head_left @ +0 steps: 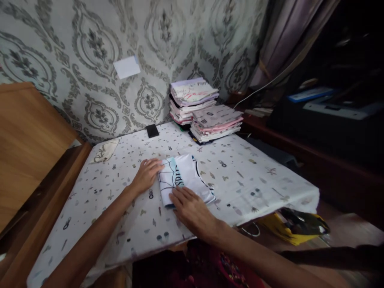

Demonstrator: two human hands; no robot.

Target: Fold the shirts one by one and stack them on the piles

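Observation:
A folded white garment [190, 176] with a light blue patch, black lettering and dark-striped edging lies on the patterned white cloth of the table [120, 224]. My left hand [148, 175] rests at its upper left edge, fingers stretched out over the fabric. Flat on the garment's lower front edge lies my right hand [193, 210], its fingers extended and its palm partly over the tablecloth. Neither hand grasps anything.
Two stacks of folded cloth, a taller one [195, 98] and a lower one [217, 122], stand at the back. A black phone-like object [152, 131] and a cream cloth [105, 151] lie near the wall. A yellow bag [282, 228] is below the right edge.

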